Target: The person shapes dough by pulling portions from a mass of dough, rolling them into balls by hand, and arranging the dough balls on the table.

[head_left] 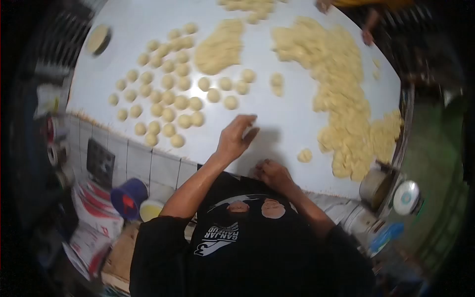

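Observation:
Above the white table, my left hand (237, 138) has its thumb and fingers apart, with nothing between them. It is nearest to a round dough ball (230, 102) just beyond it. My right hand (273, 174) is curled at the table's near edge, close to my shirt; whether something is inside its fingers is hidden. Several dough balls (168, 96) lie spread to the left. A small dough piece (304, 155) rests to the right of my right hand, and another piece (277, 84) lies farther off.
A long mass of cut dough (341, 94) covers the table's right side. A flat dough slab (219, 47) and a round container (99, 39) are farther back. Another person's hand (367, 37) is at the far right edge. A purple bucket (129, 198) stands below left.

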`<action>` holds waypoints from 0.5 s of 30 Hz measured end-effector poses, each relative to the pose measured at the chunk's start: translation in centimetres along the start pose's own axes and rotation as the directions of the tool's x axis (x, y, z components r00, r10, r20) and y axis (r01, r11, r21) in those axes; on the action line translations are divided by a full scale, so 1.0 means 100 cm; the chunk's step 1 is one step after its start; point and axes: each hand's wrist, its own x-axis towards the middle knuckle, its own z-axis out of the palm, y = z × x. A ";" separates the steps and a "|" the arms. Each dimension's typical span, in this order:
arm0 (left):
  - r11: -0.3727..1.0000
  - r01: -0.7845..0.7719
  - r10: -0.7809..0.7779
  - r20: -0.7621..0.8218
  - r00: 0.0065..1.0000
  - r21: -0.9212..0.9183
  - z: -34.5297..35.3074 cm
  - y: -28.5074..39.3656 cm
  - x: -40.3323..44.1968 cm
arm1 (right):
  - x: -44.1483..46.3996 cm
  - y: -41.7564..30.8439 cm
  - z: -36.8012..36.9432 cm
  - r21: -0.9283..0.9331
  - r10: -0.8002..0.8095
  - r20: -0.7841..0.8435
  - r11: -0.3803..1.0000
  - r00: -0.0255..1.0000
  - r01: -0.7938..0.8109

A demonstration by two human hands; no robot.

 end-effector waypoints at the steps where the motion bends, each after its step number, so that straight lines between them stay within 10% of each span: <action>1: 0.997 -0.053 0.054 -0.013 0.998 0.062 0.026 0.008 0.025 | -0.010 0.021 -0.012 0.015 0.031 -0.041 0.999 0.999 -0.031; 6: 0.823 -0.122 0.263 -0.182 0.947 0.555 0.124 -0.015 0.166 | -0.042 0.092 -0.095 -0.004 0.137 -0.375 0.989 0.917 -0.149; 9: 0.876 -0.173 0.146 0.095 0.985 0.450 0.136 -0.051 0.144 | -0.047 0.107 -0.113 -0.053 0.092 -0.561 0.988 0.823 -0.147; 13: 0.936 -0.055 -0.022 0.212 0.977 0.347 0.105 -0.020 -0.002 | -0.067 0.143 -0.055 -0.183 -0.056 -0.465 0.983 0.883 -0.034; 15: 0.823 -0.432 0.159 0.580 0.799 0.370 0.055 -0.050 -0.068 | -0.077 0.134 -0.064 -0.031 -0.121 -0.175 0.993 0.977 0.117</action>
